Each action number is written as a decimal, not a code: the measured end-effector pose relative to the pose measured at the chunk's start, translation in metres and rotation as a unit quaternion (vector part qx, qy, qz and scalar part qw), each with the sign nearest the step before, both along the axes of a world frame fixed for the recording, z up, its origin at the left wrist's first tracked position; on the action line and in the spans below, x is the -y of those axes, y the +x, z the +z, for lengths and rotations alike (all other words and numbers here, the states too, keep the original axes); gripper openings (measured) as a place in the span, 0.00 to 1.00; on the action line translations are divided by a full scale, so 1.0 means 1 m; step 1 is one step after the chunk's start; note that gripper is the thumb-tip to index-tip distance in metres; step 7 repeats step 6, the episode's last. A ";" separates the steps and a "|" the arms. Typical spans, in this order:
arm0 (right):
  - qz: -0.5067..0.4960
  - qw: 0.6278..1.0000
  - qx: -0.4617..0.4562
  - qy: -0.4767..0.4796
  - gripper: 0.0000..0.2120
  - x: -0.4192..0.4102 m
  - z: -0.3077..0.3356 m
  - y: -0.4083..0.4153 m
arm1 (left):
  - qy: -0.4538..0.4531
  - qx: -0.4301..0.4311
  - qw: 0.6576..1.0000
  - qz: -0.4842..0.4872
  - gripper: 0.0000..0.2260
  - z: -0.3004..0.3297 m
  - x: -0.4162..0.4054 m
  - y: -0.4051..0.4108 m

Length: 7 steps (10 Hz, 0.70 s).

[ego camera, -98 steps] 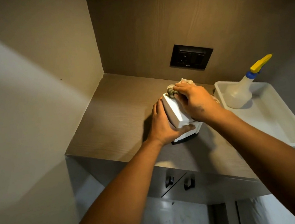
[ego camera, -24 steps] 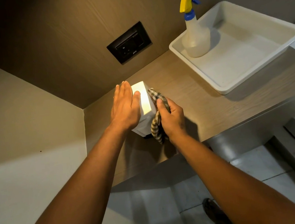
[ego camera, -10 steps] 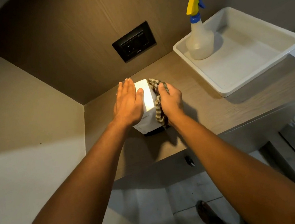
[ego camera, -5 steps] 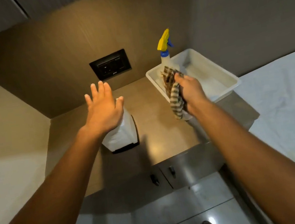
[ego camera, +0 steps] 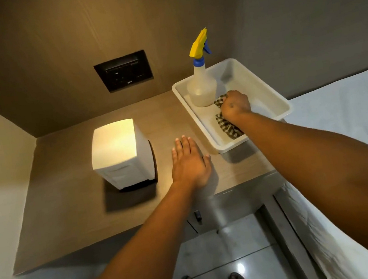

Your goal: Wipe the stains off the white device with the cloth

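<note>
The white device [ego camera: 118,153] stands upright on the wooden counter, left of centre, with nobody touching it. My left hand [ego camera: 190,163] rests flat on the counter just to its right, fingers spread, holding nothing. My right hand [ego camera: 235,106] is inside the white tray [ego camera: 276,100], fist closed around the checked cloth [ego camera: 227,127]. The cloth hangs below my fist onto the tray floor, beside the spray bottle.
A clear spray bottle [ego camera: 201,85] with a yellow and blue trigger stands in the tray's back left corner. A black wall socket [ego camera: 123,71] sits behind the counter [ego camera: 76,220]. A bed with a white sheet [ego camera: 350,120] lies right. Drawer handles and my shoes show below.
My right hand carried the cloth away from the device and down into the tray. My left hand let go of the device and dropped flat onto the counter to its right.
</note>
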State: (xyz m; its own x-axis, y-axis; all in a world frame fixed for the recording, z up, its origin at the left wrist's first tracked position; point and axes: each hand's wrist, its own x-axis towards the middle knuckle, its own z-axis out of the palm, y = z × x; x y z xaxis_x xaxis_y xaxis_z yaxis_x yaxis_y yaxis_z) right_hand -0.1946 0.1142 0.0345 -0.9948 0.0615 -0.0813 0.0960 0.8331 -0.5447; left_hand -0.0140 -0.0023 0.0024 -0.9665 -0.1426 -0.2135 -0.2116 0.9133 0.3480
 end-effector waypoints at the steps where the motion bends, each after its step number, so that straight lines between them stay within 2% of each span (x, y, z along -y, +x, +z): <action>1: 0.040 0.996 0.009 0.076 0.11 0.006 -0.016 0.004 | -0.026 -0.021 0.999 0.008 0.33 -0.012 -0.001 0.000; 3: 0.073 0.974 0.072 0.201 0.38 0.018 -0.041 0.012 | -0.044 -0.039 0.998 0.009 0.33 -0.020 -0.002 0.001; 4: 0.070 0.974 0.066 0.205 0.36 0.019 -0.044 0.008 | -0.050 -0.038 0.998 0.009 0.33 -0.022 -0.002 0.000; 6: 0.080 0.987 0.030 0.139 0.21 0.011 -0.009 0.013 | -0.034 -0.044 0.998 0.004 0.33 -0.011 -0.002 0.006; 7: 0.080 0.987 0.030 0.139 0.21 0.011 -0.009 0.013 | -0.034 -0.044 0.998 0.004 0.33 -0.011 -0.002 0.006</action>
